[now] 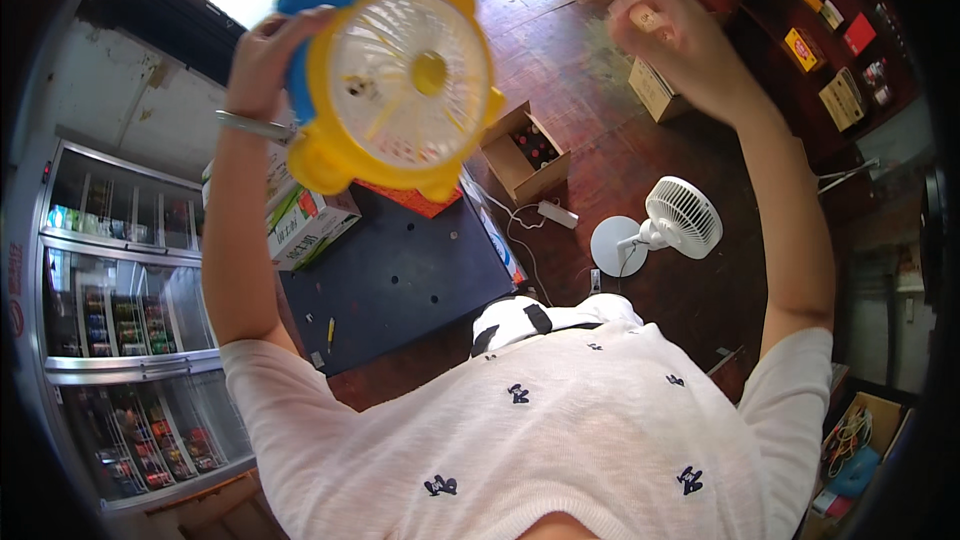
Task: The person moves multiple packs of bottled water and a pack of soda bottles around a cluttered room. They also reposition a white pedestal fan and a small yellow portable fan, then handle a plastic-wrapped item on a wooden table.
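Observation:
My left hand (259, 64) is raised at the upper left, gripping the edge of a round yellow and blue plastic object (469, 131), possibly a toy or a small fan. Its round face is clear or pale, with thin spokes and a yellow centre. A metal bangle circles that wrist. At the upper right, my right hand (694, 52) is lifted with curled fingers and is blurred by motion. Something small and pale (643, 15) shows between its thumb and fingers; whether it is held I cannot tell.
Below lies a dark blue table (360, 307) with milk cartons (315, 229) and a pen (331, 334). A white fan (682, 217), a power strip (558, 214) and an open cardboard box (514, 165) of bottles are beyond. Glass-door fridge (127, 315) at left; shelves (757, 22) at right.

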The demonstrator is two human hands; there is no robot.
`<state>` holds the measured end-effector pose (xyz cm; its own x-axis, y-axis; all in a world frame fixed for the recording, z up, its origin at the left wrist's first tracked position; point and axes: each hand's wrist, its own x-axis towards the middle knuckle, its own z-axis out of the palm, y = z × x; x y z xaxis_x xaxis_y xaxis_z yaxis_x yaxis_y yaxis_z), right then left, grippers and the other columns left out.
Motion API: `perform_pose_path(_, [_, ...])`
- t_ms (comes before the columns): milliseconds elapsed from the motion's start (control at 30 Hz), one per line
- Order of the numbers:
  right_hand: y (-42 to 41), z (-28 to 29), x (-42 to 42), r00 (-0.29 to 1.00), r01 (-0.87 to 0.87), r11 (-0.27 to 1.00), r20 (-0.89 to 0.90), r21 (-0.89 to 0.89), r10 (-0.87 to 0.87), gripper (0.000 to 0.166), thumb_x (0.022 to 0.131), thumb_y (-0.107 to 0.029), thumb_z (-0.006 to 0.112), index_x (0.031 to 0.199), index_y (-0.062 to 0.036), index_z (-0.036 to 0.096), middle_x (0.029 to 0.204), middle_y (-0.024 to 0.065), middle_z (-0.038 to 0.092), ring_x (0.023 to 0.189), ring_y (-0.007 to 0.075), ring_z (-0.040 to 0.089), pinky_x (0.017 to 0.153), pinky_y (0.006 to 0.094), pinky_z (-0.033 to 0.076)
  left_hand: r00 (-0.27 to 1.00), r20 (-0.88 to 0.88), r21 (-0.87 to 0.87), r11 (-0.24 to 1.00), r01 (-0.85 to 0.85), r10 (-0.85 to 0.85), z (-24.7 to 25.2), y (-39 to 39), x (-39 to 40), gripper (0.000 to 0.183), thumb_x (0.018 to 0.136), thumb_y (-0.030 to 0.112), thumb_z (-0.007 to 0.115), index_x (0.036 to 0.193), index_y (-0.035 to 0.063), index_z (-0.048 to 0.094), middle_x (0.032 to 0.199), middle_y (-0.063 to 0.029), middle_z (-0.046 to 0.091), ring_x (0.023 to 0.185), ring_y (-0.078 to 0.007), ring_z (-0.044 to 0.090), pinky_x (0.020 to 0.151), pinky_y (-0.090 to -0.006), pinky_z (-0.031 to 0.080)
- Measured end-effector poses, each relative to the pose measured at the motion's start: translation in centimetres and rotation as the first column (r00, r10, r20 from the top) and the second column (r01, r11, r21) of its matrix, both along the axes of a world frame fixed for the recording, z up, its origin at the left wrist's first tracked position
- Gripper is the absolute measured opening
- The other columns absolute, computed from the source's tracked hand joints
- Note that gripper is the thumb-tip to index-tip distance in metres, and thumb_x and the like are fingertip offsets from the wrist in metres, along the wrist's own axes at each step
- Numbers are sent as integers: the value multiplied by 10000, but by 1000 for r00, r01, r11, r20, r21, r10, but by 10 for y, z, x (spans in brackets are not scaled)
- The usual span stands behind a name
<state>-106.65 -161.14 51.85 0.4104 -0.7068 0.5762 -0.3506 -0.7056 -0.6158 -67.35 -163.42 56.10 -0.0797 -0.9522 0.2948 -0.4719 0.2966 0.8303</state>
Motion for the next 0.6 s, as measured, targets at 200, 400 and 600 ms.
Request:
perform_pose_path(200, [46, -134, -73, 996, 65, 867, 28, 493, -90, 205, 890, -177, 536, 1049, -47, 524, 869, -27, 506, 732, 29, 442, 640, 171, 384, 918, -88, -39, 920, -391, 387, 21, -18, 64, 591, 661, 402, 717, 1028, -38, 573, 873, -69, 599, 775, -106, 581, 669, -199, 463])
perform_pose_path(400, [108, -217, -109, 933, 192, 562, 28, 805, -359, 173, 877, -196, 536, 946, -45, 585, 754, -16, 530, 673, 48, 476, 604, 197, 396, 746, 42, -80, 746, -661, 665, 1, -54, 163, 746, 584, 569, 681, 1003, -46, 623, 949, -111, 634, 877, -163, 591, 764, -259, 456])
perform_pose_path(600, [145, -278, -129, 855, 289, 430, -29, 856, -517, 171, 884, -207, 520, 924, -54, 587, 729, -24, 539, 650, 36, 486, 560, 187, 390, 635, 245, -197, 679, -707, 733, -36, -47, 112, 740, 592, 603, 657, 991, -20, 638, 966, -149, 646, 919, -238, 615, 783, -303, 469])
